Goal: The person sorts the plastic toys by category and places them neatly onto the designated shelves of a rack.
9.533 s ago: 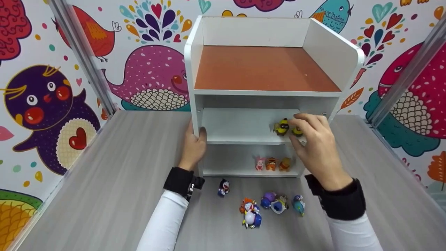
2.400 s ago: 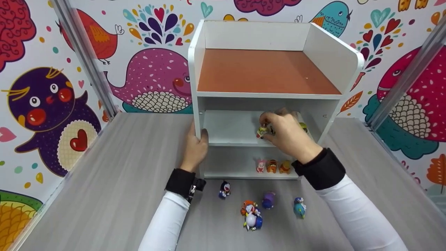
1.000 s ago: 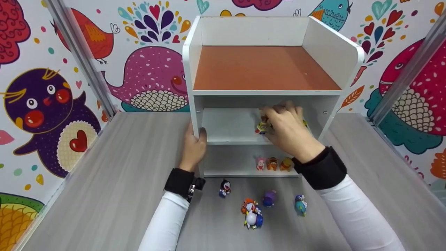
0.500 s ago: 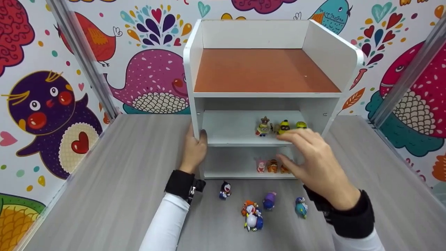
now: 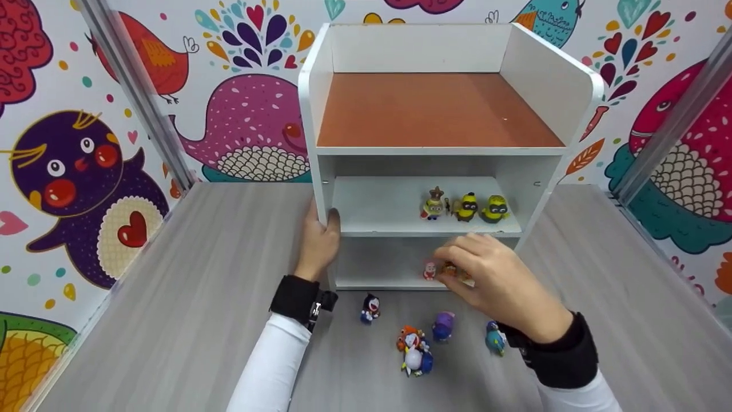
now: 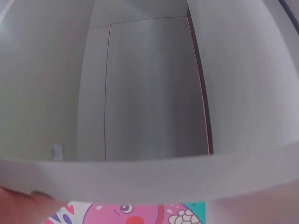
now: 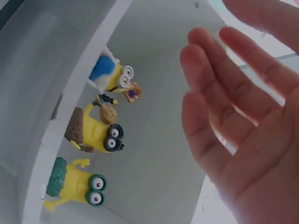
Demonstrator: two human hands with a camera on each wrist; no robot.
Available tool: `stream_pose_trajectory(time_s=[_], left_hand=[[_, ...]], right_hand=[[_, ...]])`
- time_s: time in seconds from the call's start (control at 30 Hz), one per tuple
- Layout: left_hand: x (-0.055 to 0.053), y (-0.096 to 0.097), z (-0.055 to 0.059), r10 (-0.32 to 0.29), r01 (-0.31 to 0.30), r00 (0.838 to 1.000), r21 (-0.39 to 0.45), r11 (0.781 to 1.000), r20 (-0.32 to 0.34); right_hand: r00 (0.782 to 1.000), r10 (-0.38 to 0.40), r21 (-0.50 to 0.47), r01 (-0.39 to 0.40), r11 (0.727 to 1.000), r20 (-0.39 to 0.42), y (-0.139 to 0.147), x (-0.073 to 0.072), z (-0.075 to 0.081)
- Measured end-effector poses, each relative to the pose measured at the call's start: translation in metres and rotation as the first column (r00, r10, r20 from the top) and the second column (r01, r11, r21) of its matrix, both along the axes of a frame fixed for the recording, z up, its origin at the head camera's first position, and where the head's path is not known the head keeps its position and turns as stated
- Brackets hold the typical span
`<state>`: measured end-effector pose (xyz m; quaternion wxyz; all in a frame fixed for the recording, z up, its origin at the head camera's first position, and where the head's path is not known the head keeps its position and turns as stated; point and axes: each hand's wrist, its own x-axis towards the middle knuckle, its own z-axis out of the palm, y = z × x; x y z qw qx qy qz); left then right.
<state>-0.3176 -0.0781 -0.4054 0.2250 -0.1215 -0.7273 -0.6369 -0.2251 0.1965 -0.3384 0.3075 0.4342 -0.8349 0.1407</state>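
Note:
My left hand (image 5: 319,243) grips the left side panel of a white toy shelf unit (image 5: 311,114), with the thumb on the front edge and the fingers hidden behind. My right hand (image 5: 500,280) hovers before the lower shelf, holding nothing, its fingers loosely bent in the right wrist view. On the middle shelf stand three yellow minion figures: one with a crown (image 5: 433,205), one with dark goggles (image 5: 466,207) and a green one (image 5: 494,210). Below, a pink piglet figure (image 5: 429,270) shows; the tiger and bear figures beside it are partly covered by my right hand.
Several figures lie on the grey floor in front: a black-and-white one (image 5: 370,309), a purple one (image 5: 443,326), a clustered orange and white-blue group (image 5: 414,352) and a teal one (image 5: 495,337). Printed walls with metal posts (image 5: 137,97) enclose the space.
The crowned minion now stands on the middle shelf beside the other two; my right hand let go of it, drew back and came down before the lower shelf. My left hand stayed put.

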Motion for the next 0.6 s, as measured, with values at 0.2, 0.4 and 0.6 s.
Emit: stream_pose_trajectory(time_s=[0.2, 0.4, 0.6], left_hand=[[-0.002, 0.001, 0.001, -0.014, 0.014, 1.0, 0.008, 1.0, -0.017], [-0.001, 0.0, 0.002, 0.003, -0.002, 1.0, 0.01, 1.0, -0.021], [-0.002, 0.0, 0.0, 0.006, -0.006, 1.0, 0.009, 1.0, -0.026]], right_hand=[[0.995, 0.094, 0.08, -0.097, 0.992, 0.039, -0.002, -0.004, -0.006], [0.991, 0.111, 0.132, -0.12, 0.984, 0.073, -0.004, -0.007, -0.01], [0.99, 0.096, 0.154, -0.112, 0.982, 0.105, -0.005, -0.01, -0.013]])
